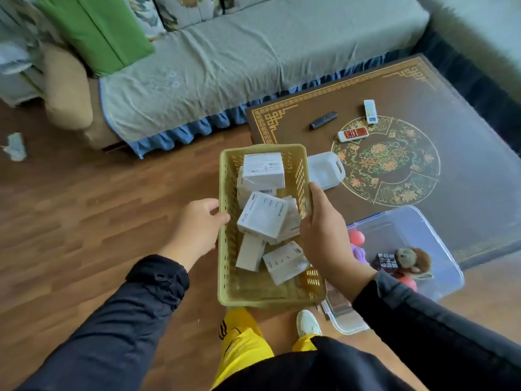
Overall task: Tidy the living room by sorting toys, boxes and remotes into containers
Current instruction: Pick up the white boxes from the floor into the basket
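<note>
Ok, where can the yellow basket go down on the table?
Bare top lies right of the floral medallion and beyond the remotes. Crowded near the white container and clear bin. Both hands grip the basket.

Basket point(229, 249) held above the floor point(84, 221), left hand point(197, 230) on its left wall, right hand point(324, 235) on its right wall. Boxes point(263, 214) piled inside, mostly toward the far end. Tabletop point(465, 142) to the right; three remotes point(323, 119) on it, far side, and a small tub point(325, 169) just beside the basket. Clear bin point(439, 235) holding toys point(414, 259) at right, nearer. Sofa point(253, 66) behind, cushion point(95, 32) at its left end.
</note>
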### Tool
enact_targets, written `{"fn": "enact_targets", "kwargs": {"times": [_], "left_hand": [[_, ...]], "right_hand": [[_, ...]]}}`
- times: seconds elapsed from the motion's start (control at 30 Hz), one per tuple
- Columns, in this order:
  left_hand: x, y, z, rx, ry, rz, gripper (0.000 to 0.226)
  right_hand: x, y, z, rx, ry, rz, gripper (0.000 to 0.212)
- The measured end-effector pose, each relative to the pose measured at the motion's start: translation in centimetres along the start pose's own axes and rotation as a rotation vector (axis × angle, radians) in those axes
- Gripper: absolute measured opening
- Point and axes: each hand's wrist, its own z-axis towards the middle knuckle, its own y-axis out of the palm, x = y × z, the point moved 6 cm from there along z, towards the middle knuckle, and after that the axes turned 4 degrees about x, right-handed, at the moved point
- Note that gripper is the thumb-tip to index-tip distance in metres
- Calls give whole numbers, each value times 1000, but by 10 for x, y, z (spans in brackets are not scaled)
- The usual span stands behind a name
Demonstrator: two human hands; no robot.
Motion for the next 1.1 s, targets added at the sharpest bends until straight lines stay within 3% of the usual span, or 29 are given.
{"fn": "enact_targets", "kwargs": {"times": [0.17, 0.37, 0.5, 0.67, 1.1], "left_hand": [[22, -10, 58, -121, 123, 96, 15], [68, -23, 125, -243, 373, 298, 25], [92, -11, 151, -301, 488, 449, 34], [130, 30, 170, -426, 590, 490, 24], [221, 121, 233, -530, 689, 477, 17]], "right_hand": [[-8, 15, 21, 141, 122, 33, 67], [-29, 27, 41, 406, 224, 132, 63], [-25, 33, 42, 483, 316, 201, 56], [0, 20, 52, 596, 407, 240, 49], [63, -26, 131, 675, 592, 226, 50]]}}
